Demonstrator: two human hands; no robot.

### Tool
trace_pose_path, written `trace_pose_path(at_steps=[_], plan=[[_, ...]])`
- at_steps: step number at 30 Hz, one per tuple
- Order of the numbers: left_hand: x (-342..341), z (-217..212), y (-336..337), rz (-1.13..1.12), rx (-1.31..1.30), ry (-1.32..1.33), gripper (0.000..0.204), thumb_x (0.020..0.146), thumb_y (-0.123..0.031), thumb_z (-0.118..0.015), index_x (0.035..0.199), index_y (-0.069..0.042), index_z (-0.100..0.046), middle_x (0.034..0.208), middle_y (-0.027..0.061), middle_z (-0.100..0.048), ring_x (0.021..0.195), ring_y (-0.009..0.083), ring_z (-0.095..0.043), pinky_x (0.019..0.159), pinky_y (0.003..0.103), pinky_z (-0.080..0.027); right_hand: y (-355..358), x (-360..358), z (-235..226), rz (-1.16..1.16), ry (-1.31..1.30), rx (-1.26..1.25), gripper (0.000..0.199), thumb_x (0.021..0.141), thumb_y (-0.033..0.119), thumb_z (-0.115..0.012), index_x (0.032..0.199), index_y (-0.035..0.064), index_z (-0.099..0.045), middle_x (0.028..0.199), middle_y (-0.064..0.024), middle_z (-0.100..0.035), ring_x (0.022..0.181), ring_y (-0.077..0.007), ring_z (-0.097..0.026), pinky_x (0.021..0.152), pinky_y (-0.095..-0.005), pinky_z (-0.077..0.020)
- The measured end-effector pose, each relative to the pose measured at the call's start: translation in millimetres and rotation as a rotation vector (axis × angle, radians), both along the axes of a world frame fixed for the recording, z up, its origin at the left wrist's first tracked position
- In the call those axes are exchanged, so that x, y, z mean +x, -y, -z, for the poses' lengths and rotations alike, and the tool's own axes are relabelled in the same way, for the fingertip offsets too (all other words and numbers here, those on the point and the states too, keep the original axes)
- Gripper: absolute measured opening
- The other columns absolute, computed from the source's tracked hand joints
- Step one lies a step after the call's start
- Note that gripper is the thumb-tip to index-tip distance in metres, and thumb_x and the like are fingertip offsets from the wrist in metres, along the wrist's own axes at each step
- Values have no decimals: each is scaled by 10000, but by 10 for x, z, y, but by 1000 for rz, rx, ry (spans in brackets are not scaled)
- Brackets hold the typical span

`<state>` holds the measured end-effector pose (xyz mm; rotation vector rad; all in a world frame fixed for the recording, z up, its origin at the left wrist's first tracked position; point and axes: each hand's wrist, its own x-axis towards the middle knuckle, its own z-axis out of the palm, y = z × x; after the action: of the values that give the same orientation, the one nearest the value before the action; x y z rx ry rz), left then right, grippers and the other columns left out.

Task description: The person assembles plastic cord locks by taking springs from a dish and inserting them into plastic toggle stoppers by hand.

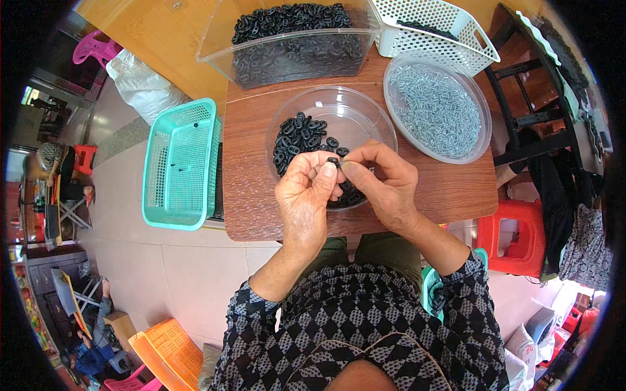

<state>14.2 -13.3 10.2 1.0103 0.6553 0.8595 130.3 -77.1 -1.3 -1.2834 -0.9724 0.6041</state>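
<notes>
Your fingertips (328, 171) meet just over the near side of the clear bowl (365, 111). The left hand (305, 195) is closed to a pinch, and a small black ring (333, 161) sits between its thumb and first finger. The right hand (385, 186) is pinched too, its thumb and first finger pressed together right against the ring. If it holds a small metal piece there, it is too small to tell.

Under your hands, the bowl holds a loose heap of black rings (298, 138), mostly on its left side. Behind it stands a clear box (218, 49) full of the same rings. To the right is a round clear tray (486, 130) of small silver screws (437, 107), and behind that a white basket (479, 45). All of them sit on the brown table (251, 189). A teal basket (182, 163) hangs off its left edge.

I think the main risk is the ring slipping out, because your grip is only at the tips and the part is tiny. Over the bowl it would fall back safely. If your hands drift toward you, it may drop to your lap or the floor. Also, your right wrist is near the bowl's rim, so pressing on it could tip the bowl.
</notes>
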Motion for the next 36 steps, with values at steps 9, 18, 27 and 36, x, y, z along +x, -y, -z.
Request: trace_pose_path(at_steps=[9,18,27,36], plan=[[12,38,31,-33,5,16,106,899,-73,-582,944,23,-575,781,45,-591,630,90,-504,573,206,-427,-8,5,-3,27,174,27,65,808,3,-635,868,-3,-611,794,-34,-597,687,-75,-541,579,-218,-417],[-62,128,71,-80,269,-63,116,912,-96,-585,955,10,-601,809,-2,-591,684,43,-496,599,191,-437,-58,25,-72,-4,401,153,57,761,-54,-618,794,-20,-586,727,-53,-558,617,-121,-492,536,-249,-383],[-44,171,71,-74,264,-24,136,904,-87,-594,977,26,-617,821,22,-620,694,50,-526,611,190,-461,-113,101,-38,-44,494,173,65,754,-31,-611,777,3,-560,685,-98,-545,616,-246,-527,545,-347,-419],[-89,21,-53,29,325,-139,163,907,-66,-573,1013,50,-617,765,51,-621,614,76,-547,570,195,-464,-85,180,-104,-142,457,102,44,786,4,-616,783,2,-573,693,-95,-555,641,-245,-545,572,-340,-428]])
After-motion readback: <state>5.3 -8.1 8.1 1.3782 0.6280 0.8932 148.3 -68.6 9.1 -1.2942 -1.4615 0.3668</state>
